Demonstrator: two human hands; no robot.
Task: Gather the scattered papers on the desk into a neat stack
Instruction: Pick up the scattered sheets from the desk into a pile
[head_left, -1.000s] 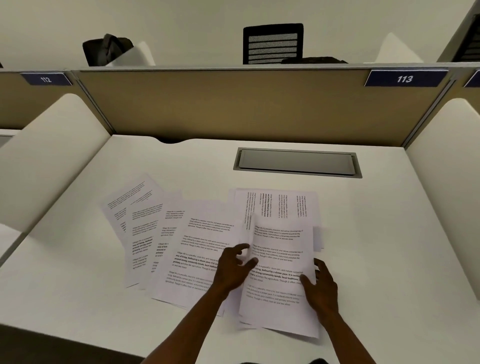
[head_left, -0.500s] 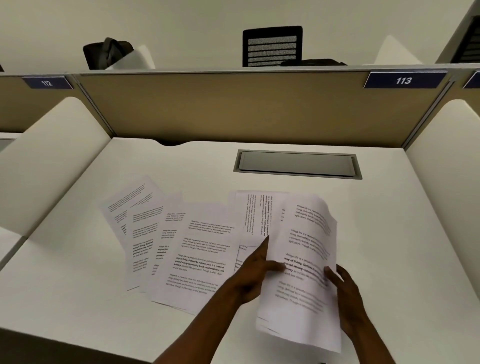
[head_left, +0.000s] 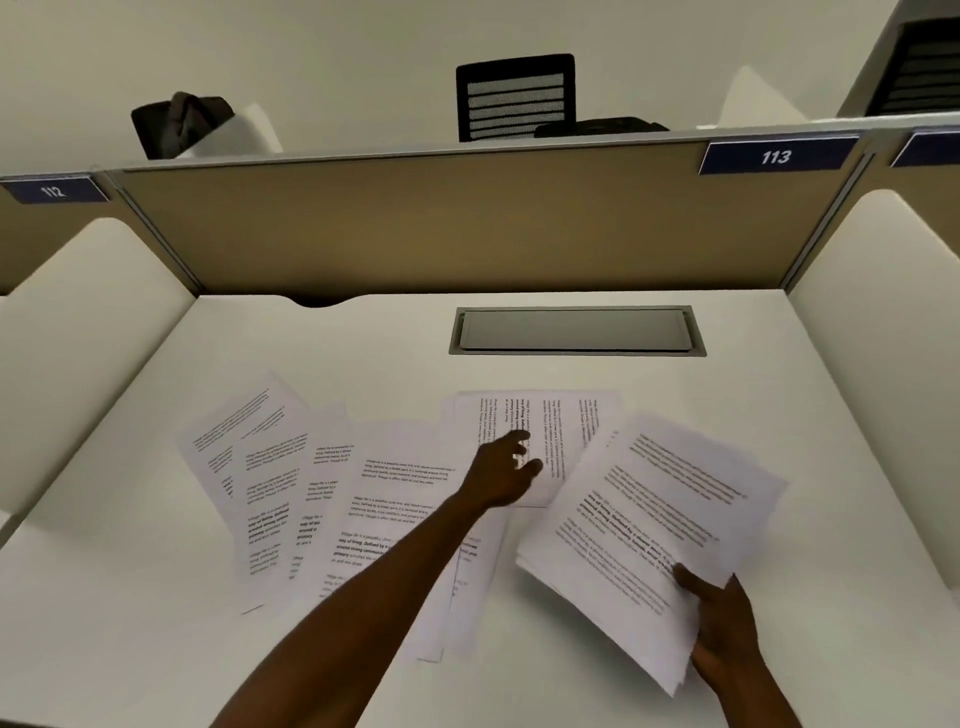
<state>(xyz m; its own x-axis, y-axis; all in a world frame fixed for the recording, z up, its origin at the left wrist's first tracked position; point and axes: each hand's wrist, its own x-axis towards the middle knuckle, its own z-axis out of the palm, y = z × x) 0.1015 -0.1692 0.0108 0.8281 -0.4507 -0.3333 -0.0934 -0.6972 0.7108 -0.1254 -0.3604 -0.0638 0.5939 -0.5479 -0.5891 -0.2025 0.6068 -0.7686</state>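
Note:
Several printed white sheets lie fanned across the white desk (head_left: 779, 415). A loose spread of overlapping pages (head_left: 291, 483) covers the left and middle. One sideways sheet (head_left: 550, 426) lies further back at the centre. My left hand (head_left: 501, 470) reaches over that sideways sheet, fingers apart and touching its near part. My right hand (head_left: 727, 634) grips the near corner of a small bundle of sheets (head_left: 649, 525), held tilted just above the desk on the right.
A grey cable hatch (head_left: 576, 331) is set into the desk behind the papers. A tan partition (head_left: 467, 223) closes the back, and white side dividers (head_left: 78, 322) stand left and right. A black chair (head_left: 515, 96) and a dark bag (head_left: 179, 122) show beyond the partition.
My right hand has lifted the bundle and swung it rightward, off the pile. My left hand has let go of it and stretched forward onto the sideways sheet.

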